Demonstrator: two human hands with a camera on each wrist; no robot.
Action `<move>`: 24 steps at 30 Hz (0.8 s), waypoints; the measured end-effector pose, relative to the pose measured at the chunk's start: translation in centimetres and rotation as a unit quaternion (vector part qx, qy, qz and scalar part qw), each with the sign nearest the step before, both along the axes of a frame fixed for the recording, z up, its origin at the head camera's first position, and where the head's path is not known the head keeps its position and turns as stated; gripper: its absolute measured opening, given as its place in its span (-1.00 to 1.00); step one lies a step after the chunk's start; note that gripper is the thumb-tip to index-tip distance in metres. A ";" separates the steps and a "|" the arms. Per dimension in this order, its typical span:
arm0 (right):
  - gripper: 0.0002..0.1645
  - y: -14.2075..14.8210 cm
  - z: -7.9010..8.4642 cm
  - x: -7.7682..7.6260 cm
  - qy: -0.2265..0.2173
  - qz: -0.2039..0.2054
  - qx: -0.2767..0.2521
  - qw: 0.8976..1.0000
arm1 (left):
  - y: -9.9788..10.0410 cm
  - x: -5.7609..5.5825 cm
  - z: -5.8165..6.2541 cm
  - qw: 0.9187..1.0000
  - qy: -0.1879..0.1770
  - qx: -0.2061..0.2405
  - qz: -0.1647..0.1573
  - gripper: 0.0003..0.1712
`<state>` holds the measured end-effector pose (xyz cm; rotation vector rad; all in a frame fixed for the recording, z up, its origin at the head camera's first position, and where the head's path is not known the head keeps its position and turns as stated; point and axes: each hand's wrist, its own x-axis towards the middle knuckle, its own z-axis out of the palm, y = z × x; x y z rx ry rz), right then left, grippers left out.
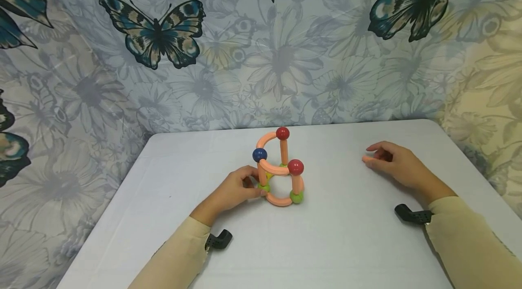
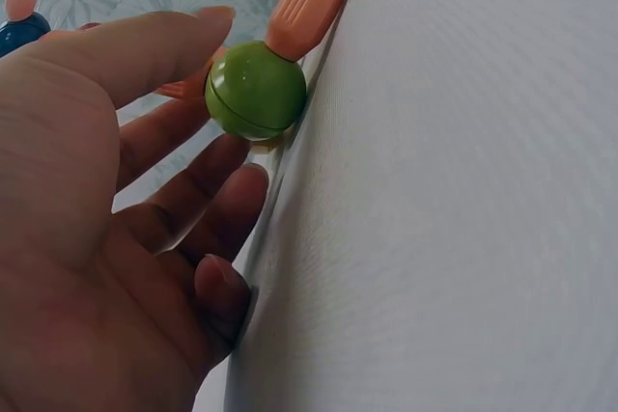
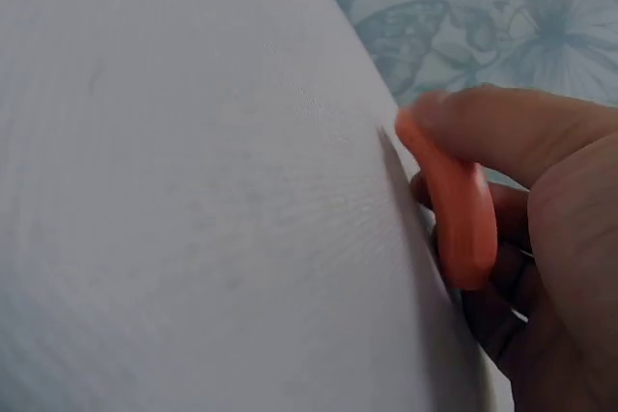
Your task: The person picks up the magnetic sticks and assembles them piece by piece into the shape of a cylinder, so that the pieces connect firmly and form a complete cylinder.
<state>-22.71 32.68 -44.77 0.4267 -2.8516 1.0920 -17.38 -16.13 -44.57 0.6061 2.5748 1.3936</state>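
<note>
A ball-and-stick structure of orange rods (image 1: 275, 170) stands on the table, with red balls (image 1: 295, 167) and a blue ball (image 1: 259, 155) on top and green balls (image 1: 296, 197) at its base. My left hand (image 1: 234, 187) holds its lower left side, thumb and fingers about a green ball (image 2: 256, 94) in the left wrist view. Off to the right, my right hand (image 1: 397, 162) pinches a curved orange stick (image 3: 463, 219) between thumb and fingers, just above the tabletop. Only a tip of that stick shows in the head view.
A white table (image 1: 342, 234) spreads beneath both hands. Behind it hangs a cloth (image 1: 281, 53) printed with butterflies and flowers. Black wrist devices are worn at the left cuff (image 1: 219, 239) and right cuff (image 1: 413, 214).
</note>
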 end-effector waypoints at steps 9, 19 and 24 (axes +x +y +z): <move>-0.32 -0.1 0.8 -0.1 -0.020 -0.018 -0.012 1.000 | 0.1 0.2 0.2 1.000 -0.018 0.012 0.013 -0.51; -0.38 -1.2 2.5 0.5 -0.064 0.005 -0.113 0.992 | 0.1 0.1 0.3 0.999 -0.030 0.023 0.021 -0.50; -0.45 -2.9 3.4 1.1 -0.071 0.038 -0.169 0.982 | 0.1 0.1 0.4 0.999 -0.034 0.030 0.023 -0.49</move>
